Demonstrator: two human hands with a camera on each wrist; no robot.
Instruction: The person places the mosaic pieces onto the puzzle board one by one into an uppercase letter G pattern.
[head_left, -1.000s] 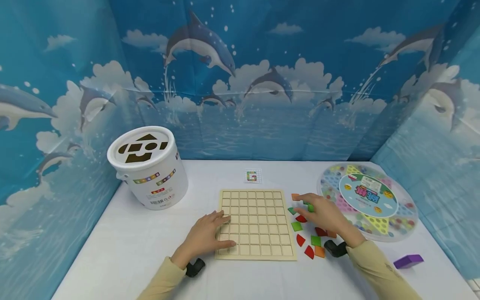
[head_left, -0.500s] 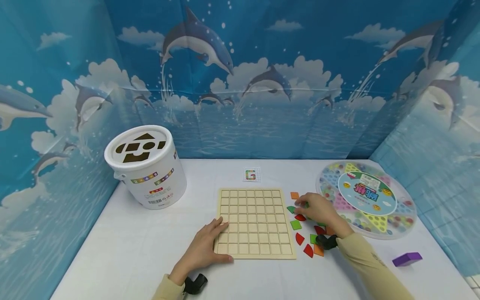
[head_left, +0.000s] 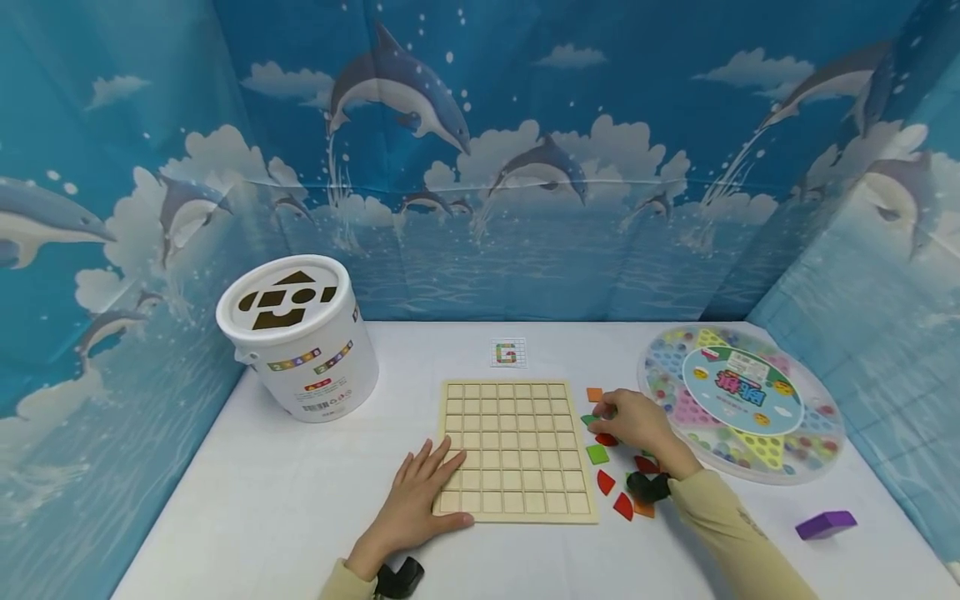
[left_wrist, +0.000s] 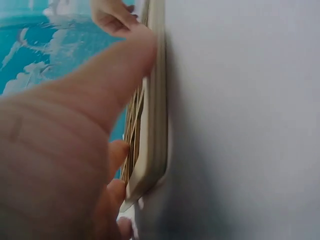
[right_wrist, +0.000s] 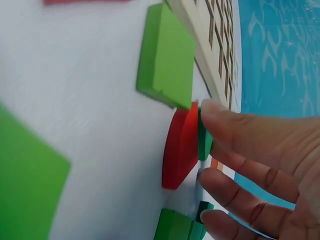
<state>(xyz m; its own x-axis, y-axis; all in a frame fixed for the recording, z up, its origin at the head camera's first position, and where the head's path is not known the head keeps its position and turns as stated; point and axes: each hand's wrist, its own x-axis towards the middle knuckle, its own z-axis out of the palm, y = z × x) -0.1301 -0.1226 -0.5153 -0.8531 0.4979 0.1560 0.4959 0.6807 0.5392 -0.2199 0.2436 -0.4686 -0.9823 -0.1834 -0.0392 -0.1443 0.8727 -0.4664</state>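
A square beige wooden grid board (head_left: 517, 517) lies on the white table. My left hand (head_left: 416, 497) rests at its left side, fingers spread over the edge and thumb at the near corner. In the left wrist view the thumb (left_wrist: 115, 70) lies along the board's thick edge. My right hand (head_left: 637, 421) is just right of the board, its thumb and index fingertips pinching a small dark green piece (right_wrist: 202, 137). Directly beside that stands a red quarter-circle piece (right_wrist: 180, 145). A light green square (right_wrist: 167, 55) lies nearby, and more green pieces (right_wrist: 175, 225) sit under the other fingers.
An orange square (head_left: 594, 394) and several red pieces (head_left: 623, 506) lie along the board's right side. A pattern card (head_left: 509, 353) is behind the board. A white bucket (head_left: 300, 358) stands left; a round marble game box (head_left: 738, 404) and a purple block (head_left: 826, 525) are right.
My right hand has drawn its fingertips together at the dark green piece, after spreading over the orange square and green pieces. My left hand has slid slightly nearer along the board's edge.
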